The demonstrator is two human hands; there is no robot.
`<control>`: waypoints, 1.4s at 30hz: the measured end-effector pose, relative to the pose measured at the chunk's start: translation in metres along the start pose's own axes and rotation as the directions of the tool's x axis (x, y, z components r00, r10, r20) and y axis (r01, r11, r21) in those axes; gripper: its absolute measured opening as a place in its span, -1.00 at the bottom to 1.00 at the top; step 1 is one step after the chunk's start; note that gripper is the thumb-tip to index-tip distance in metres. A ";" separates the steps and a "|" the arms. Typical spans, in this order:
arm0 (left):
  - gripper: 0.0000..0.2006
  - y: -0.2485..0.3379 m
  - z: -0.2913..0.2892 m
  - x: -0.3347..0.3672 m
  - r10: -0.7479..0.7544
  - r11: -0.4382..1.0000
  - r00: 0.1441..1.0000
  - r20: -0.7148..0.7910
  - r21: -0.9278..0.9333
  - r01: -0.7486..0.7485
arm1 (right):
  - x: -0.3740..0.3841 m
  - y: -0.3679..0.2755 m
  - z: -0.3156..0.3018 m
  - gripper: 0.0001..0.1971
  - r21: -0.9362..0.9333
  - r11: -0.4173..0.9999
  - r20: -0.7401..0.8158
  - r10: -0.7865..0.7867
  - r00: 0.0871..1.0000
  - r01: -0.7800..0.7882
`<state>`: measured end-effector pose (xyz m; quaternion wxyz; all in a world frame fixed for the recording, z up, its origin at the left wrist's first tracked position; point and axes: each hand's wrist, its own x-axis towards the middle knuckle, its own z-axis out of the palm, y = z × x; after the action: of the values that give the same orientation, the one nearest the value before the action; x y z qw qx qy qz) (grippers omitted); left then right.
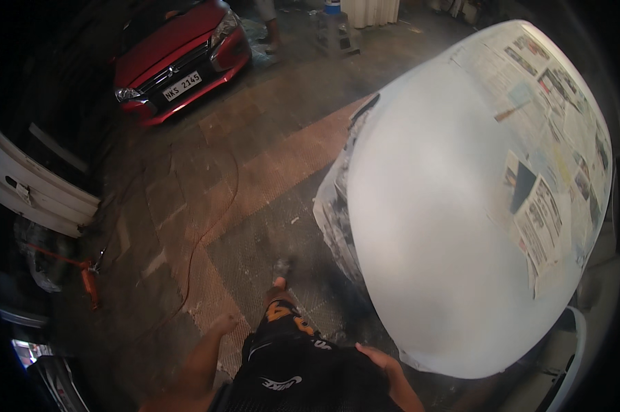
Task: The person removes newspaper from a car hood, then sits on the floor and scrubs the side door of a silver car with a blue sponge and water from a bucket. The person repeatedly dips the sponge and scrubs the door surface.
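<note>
My left hand (pixel 225 323) hangs low beside my dark clothing, over the floor tiles. Its fingers look loosely curled, and nothing shows in them. My right hand (pixel 377 355) is close to the right side of my shirt, with fingers stretched out and nothing visible in it. Nearest to it is a large pale car body panel (pixel 427 226), smooth and matte like a primed hood. Newspaper sheets (pixel 540 216) cover the glass area beyond the panel. More paper masking (pixel 335 209) hangs along the panel's front edge. Neither hand touches the car.
A red car (pixel 179 62) stands at the far left. At left are a pale detached car panel (pixel 39 182) and an orange floor jack (pixel 89 283). A thin hose (pixel 203 237) curves across the tiled floor. A stool (pixel 336 34) and another person's leg (pixel 271 31) appear at the back.
</note>
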<state>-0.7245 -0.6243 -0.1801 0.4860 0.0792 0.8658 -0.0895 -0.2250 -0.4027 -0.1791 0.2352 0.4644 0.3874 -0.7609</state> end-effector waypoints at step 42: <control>-0.58 0.912 -0.639 0.324 0.640 0.314 0.701 0.315 0.725 -0.613 | 0.135 -0.679 -0.210 -0.11 0.233 0.971 -0.838 0.171 -0.518 -0.057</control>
<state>-1.2156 0.4263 -0.2009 0.3802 0.6140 0.6393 -0.2641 -0.6639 0.1676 -0.1041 -0.1460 0.9373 0.3135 0.0426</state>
